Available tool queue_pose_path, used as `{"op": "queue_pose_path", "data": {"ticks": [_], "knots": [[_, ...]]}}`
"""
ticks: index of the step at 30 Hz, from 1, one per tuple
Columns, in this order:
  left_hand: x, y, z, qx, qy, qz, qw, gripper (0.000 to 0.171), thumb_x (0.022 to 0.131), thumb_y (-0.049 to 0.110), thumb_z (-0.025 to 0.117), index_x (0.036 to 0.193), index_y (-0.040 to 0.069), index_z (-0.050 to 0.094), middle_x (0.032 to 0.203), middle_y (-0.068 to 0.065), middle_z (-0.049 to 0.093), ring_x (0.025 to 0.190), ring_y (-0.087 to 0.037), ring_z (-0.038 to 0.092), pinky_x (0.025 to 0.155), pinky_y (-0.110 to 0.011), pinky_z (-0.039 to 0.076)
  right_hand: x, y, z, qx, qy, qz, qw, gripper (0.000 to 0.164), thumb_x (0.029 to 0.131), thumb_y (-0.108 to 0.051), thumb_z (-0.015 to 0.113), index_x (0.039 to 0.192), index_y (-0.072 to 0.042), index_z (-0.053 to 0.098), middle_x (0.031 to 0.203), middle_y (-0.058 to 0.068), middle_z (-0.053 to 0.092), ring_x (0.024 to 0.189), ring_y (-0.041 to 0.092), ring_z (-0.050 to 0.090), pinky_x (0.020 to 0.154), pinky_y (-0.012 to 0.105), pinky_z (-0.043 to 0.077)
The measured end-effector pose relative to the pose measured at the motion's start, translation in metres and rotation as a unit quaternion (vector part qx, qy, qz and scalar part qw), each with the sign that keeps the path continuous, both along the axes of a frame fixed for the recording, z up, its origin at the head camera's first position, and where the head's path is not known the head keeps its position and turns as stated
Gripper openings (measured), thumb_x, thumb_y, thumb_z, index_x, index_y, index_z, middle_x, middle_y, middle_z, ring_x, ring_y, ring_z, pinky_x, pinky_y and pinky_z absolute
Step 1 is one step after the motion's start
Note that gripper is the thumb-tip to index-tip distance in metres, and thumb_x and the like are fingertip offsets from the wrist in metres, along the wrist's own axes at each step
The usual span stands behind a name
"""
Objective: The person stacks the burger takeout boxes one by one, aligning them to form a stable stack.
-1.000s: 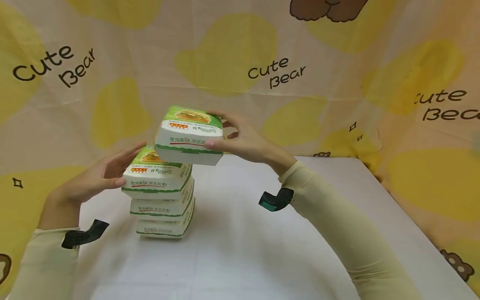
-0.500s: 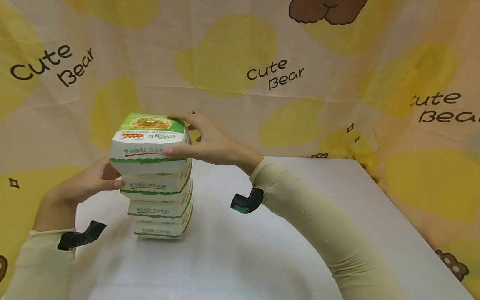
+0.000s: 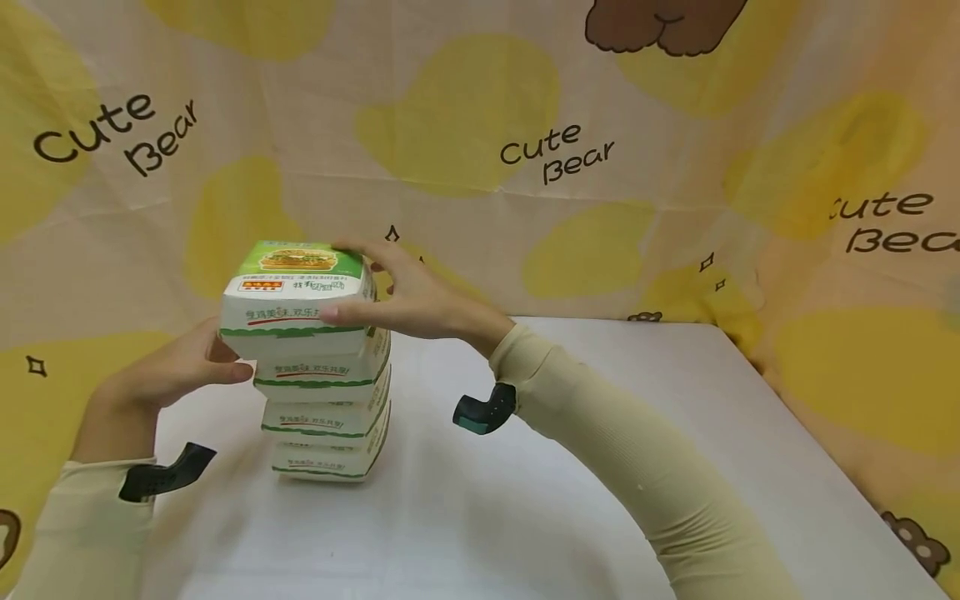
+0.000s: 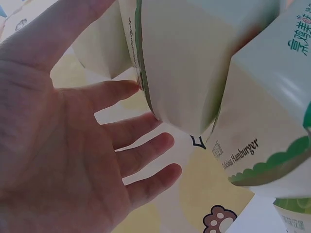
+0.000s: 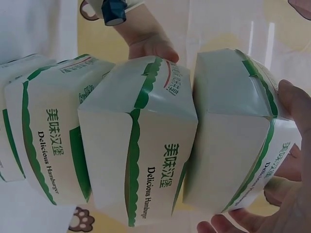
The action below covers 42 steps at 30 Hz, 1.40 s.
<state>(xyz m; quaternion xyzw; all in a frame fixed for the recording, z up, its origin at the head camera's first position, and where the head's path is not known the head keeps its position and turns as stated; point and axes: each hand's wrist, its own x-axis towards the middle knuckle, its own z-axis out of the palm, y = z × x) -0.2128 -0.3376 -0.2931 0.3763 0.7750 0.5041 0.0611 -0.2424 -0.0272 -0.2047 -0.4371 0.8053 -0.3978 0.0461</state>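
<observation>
Several white and green hamburger boxes stand in a slightly uneven stack. My right hand (image 3: 420,296) grips the top hamburger box (image 3: 296,304) by its right side, thumb on the front face and fingers behind. That box sits over the second box (image 3: 322,371), shifted a little left of it; the right wrist view shows the top box (image 5: 233,116) against the second box (image 5: 141,126). At the stack's left side is my left hand (image 3: 180,362), its thumb by the second box's front corner. In the left wrist view its straight fingers (image 4: 146,150) reach toward the boxes, fingertips at an edge.
The stack stands on a white table (image 3: 480,500), with the bottom box (image 3: 322,461) resting on it. Behind hangs a patterned cloth (image 3: 450,117) with yellow patches and "Cute Bear" lettering. A dark device (image 3: 168,472) is fixed at the left wrist, another device (image 3: 483,410) at the right.
My right hand has carried the top box left and over the stack, then slightly down onto it. The left hand has stayed at the stack's left side.
</observation>
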Motion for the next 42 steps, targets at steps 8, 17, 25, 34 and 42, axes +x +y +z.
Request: {"op": "queue_pose_path", "data": {"ticks": [8,17,25,34,42], "knots": [[0.0013,0.0014,0.0015,0.009,-0.002,-0.007,0.9999,0.074,0.081,-0.015,0.052,0.147,0.007,0.027,0.132,0.004,0.056,0.11,-0.009,0.064,0.074,-0.037,0.058,-0.0018,-0.0046,-0.0027,-0.009,0.013,0.026,1.0,0.067,0.085,-0.038,0.067,0.144,-0.023,0.04,0.137,-0.006,0.048,0.124,0.014,0.043,0.099,0.037,0.046],[0.0036,0.0011,0.0022,0.0,0.001,0.003,1.0,0.074,0.08,-0.015,0.054,0.146,0.008,0.03,0.13,0.004,0.058,0.108,-0.01,0.065,0.077,-0.035,0.058,-0.0016,-0.0052,-0.0029,0.022,0.034,0.019,0.999,0.071,0.085,-0.044,0.064,0.147,-0.026,0.034,0.141,-0.007,0.041,0.126,0.011,0.039,0.101,0.035,0.042],[0.0041,0.0012,0.0031,0.002,0.015,-0.001,0.9999,0.077,0.078,-0.018,0.057,0.147,0.005,0.028,0.134,0.003,0.055,0.114,-0.008,0.061,0.084,-0.027,0.054,0.001,-0.0042,-0.0022,0.047,0.022,0.005,0.999,0.077,0.085,-0.047,0.064,0.15,-0.031,0.027,0.149,-0.006,0.03,0.132,0.011,0.031,0.107,0.041,0.038],[0.0038,-0.0026,0.0048,-0.022,-0.007,0.031,0.9993,0.083,0.079,-0.008,0.061,0.15,0.004,0.022,0.139,-0.001,0.052,0.119,-0.007,0.055,0.089,-0.026,0.05,0.0014,-0.0027,-0.0026,0.045,0.012,0.006,0.999,0.083,0.084,-0.045,0.066,0.152,-0.03,0.021,0.153,-0.006,0.025,0.136,0.01,0.027,0.111,0.042,0.035],[0.006,-0.005,0.0063,-0.019,-0.001,0.048,0.9987,0.086,0.079,-0.004,0.063,0.153,0.009,0.021,0.148,-0.005,0.042,0.124,-0.008,0.052,0.091,-0.023,0.048,0.0007,-0.0025,-0.0033,0.047,0.016,0.016,0.999,0.084,0.085,-0.043,0.066,0.153,-0.028,0.02,0.153,-0.004,0.025,0.137,0.012,0.027,0.111,0.043,0.035]]}}
